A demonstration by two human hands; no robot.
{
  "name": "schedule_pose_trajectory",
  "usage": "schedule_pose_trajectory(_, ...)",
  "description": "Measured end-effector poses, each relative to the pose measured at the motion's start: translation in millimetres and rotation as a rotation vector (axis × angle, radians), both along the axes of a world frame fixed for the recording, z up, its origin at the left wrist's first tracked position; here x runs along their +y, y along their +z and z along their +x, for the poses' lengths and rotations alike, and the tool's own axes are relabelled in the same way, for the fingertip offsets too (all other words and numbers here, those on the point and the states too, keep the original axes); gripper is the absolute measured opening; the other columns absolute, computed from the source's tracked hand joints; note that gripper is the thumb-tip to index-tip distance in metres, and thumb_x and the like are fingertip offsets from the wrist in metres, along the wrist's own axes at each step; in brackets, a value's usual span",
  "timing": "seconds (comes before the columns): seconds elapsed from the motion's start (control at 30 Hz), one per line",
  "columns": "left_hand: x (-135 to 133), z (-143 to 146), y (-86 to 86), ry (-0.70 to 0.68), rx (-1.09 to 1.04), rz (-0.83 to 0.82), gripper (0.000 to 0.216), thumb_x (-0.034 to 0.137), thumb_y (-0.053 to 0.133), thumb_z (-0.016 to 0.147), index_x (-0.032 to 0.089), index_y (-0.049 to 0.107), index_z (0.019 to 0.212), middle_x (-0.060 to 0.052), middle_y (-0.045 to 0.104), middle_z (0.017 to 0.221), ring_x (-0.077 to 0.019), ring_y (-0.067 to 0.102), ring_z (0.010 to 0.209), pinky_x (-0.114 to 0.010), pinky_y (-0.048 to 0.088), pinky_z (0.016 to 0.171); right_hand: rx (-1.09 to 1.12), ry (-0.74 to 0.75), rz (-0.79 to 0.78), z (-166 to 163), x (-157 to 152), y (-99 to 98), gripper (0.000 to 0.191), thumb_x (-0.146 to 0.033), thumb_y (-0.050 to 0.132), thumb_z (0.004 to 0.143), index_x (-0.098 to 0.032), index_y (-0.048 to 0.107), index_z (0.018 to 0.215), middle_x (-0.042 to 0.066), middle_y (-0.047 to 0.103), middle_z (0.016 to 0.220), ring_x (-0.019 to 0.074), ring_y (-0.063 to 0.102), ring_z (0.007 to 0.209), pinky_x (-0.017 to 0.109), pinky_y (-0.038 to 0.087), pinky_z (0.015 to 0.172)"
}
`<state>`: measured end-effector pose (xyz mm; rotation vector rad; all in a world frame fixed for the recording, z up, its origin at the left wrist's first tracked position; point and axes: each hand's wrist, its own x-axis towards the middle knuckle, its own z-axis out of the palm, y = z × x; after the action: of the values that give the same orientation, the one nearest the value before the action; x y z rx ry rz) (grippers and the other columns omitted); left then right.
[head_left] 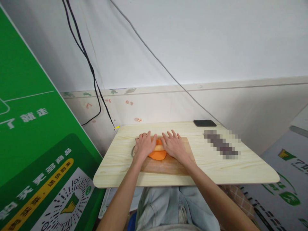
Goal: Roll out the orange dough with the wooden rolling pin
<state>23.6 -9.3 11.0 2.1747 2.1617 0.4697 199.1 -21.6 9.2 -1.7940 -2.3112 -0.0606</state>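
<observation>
An orange thing (157, 154), perhaps a carrot or a piece of pumpkin, lies on a brown wooden cutting board (168, 165) on a small pale wooden table (211, 166). My left hand (143, 146) rests palm down on its left side, fingers stretched forward. My right hand (175, 146) lies flat on its right side, fingers spread. Both hands cover most of the orange thing. A metal loop (132, 150) shows at the board's left edge.
A black phone (204, 123) lies at the table's far edge. A blurred patch (221, 145) sits right of the board. Green printed panels (36, 144) stand at the left. Cables (96, 83) hang down the white wall. My lap in jeans (168, 205) is under the table.
</observation>
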Motion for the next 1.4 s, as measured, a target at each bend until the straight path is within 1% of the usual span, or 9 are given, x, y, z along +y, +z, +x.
schedule_pose_trajectory(0.13,25.7,-3.1,5.2,0.016,-0.055,-0.066,0.057,0.056,0.038,0.112,0.019,0.06,0.15,-0.021,0.064,0.155,-0.0389,0.058,0.145,-0.055,0.046,0.115,0.01,-0.039,-0.061,-1.5,24.7,2.9,0.059,-0.045,0.035,0.115,-0.019,0.055,0.164,0.018,0.053,0.169,0.0394,0.033,0.164,0.061,0.025,0.13)
schedule_pose_trajectory(0.23,37.3,-6.4,5.2,0.014,-0.079,-0.069,0.053,0.052,0.04,0.111,0.018,0.063,0.145,-0.021,0.067,0.15,-0.0373,0.06,0.143,-0.052,0.047,0.114,0.031,-0.05,-0.089,-2.8,39.1,4.7,0.056,-0.048,0.038,0.114,-0.019,0.062,0.156,0.019,0.06,0.161,0.0392,0.042,0.158,0.06,0.031,0.126)
schedule_pose_trajectory(0.37,47.0,-10.3,5.2,0.009,-0.079,-0.031,0.045,0.046,0.043,0.112,0.017,0.07,0.134,-0.018,0.073,0.142,-0.034,0.062,0.14,-0.046,0.049,0.112,0.065,-0.087,-0.089,-5.4,54.1,6.2,0.053,-0.048,0.04,0.112,-0.018,0.068,0.145,0.021,0.067,0.15,0.0376,0.055,0.145,0.056,0.039,0.119)
schedule_pose_trajectory(0.47,54.6,-12.9,6.2,0.013,-0.086,0.024,0.042,0.041,0.043,0.112,0.017,0.074,0.127,-0.017,0.076,0.137,-0.0321,0.066,0.135,-0.043,0.051,0.108,0.094,-0.112,-0.103,-7.6,62.1,8.4,0.052,-0.046,0.04,0.112,-0.015,0.069,0.142,0.023,0.069,0.146,0.037,0.059,0.139,0.053,0.043,0.115)
schedule_pose_trajectory(0.6,67.4,-16.0,5.5,-0.009,-0.13,0.055,0.036,0.032,0.047,0.111,0.016,0.072,0.132,-0.015,0.08,0.13,-0.0263,0.072,0.126,-0.035,0.053,0.104,0.1,-0.127,-0.095,-10.1,68.9,12.1,0.048,-0.041,0.044,0.11,-0.012,0.073,0.135,0.024,0.072,0.14,0.0367,0.062,0.135,0.048,0.047,0.11)
schedule_pose_trajectory(0.73,77.4,-17.5,2.0,-0.06,-0.109,0.012,0.034,0.029,0.05,0.109,0.016,0.073,0.13,-0.015,0.081,0.127,-0.0256,0.075,0.121,-0.033,0.054,0.101,0.095,-0.124,-0.102,-10.5,74.3,14.6,0.047,-0.038,0.046,0.108,-0.011,0.075,0.132,0.024,0.074,0.137,0.0365,0.065,0.132,0.046,0.049,0.106)
schedule_pose_trajectory(0.97,76.5,-18.4,-5.0,-0.09,-0.072,-0.001,0.037,0.032,0.053,0.109,0.016,0.071,0.136,-0.016,0.08,0.132,-0.0266,0.073,0.127,-0.033,0.053,0.105,0.118,-0.128,-0.141,-9.3,85.6,14.6,0.045,-0.036,0.048,0.108,-0.013,0.078,0.132,0.022,0.074,0.14,0.0338,0.065,0.132,0.041,0.049,0.106)
schedule_pose_trajectory(1.2,71.7,-19.6,-9.6,-0.128,-0.072,-0.001,0.034,0.032,0.051,0.109,0.018,0.074,0.13,-0.016,0.081,0.128,-0.0259,0.076,0.122,-0.033,0.053,0.104,0.103,-0.139,-0.138,-10.3,91.5,13.0,0.044,-0.038,0.049,0.109,-0.014,0.077,0.133,0.021,0.072,0.143,0.0336,0.064,0.133,0.04,0.05,0.105)
schedule_pose_trajectory(1.4,67.3,-18.8,-8.7,-0.124,-0.084,-0.02,0.033,0.033,0.051,0.108,0.02,0.076,0.126,-0.014,0.082,0.126,-0.0257,0.075,0.122,-0.033,0.053,0.104,0.097,-0.124,-0.12,-10.5,91.6,14.0,0.045,-0.037,0.047,0.109,-0.014,0.078,0.132,0.021,0.073,0.14,0.0325,0.065,0.131,0.04,0.05,0.105)
